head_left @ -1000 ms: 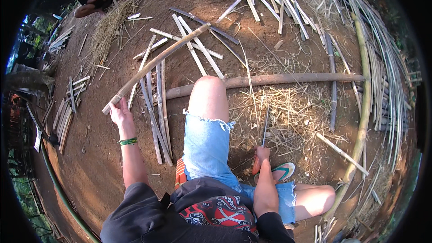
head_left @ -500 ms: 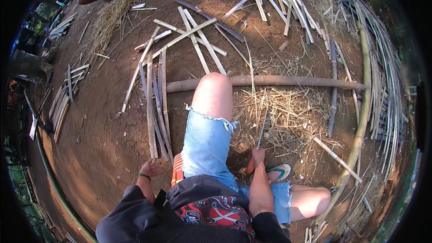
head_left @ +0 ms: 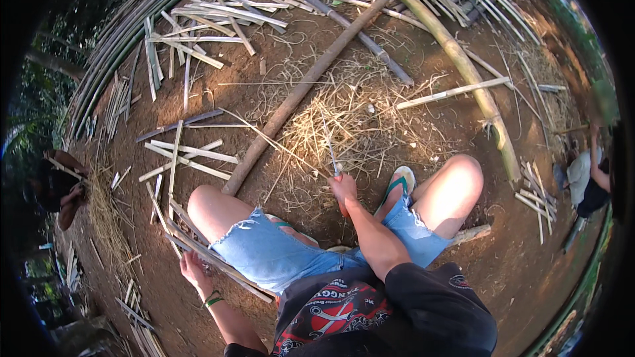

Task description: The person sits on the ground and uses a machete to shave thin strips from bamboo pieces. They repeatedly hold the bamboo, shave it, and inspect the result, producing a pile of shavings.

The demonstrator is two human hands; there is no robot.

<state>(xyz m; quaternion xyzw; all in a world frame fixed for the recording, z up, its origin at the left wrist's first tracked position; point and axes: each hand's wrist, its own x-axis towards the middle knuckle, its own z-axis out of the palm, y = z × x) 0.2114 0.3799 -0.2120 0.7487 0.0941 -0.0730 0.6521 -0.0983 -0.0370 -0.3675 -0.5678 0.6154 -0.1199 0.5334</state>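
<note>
My right hand (head_left: 341, 188) is closed around the handle of a long, thin-bladed knife (head_left: 331, 151). The reddish handle shows on either side of my fist, and the blade points away from me over a heap of pale shavings (head_left: 354, 116). By my left thigh lies a bundle of split bamboo strips (head_left: 228, 270). My left hand (head_left: 192, 270), with a green band on the wrist, is beside these strips, fingers partly stretched and apart. Nothing shows in it; whether its fingertips touch a strip I cannot tell.
A brown pole (head_left: 291, 99) lies slantwise on the ground beyond my knees. A thicker yellowish bamboo pole (head_left: 456, 53) curves down the right. Split strips (head_left: 215, 16) are scattered at the far left. People sit at the left edge (head_left: 59, 182) and right edge (head_left: 585, 178).
The view has swung toward the right, so the ground appears turned. My left hand has come away from the near ends of the bamboo strips to their side. The right hand keeps the knife.
</note>
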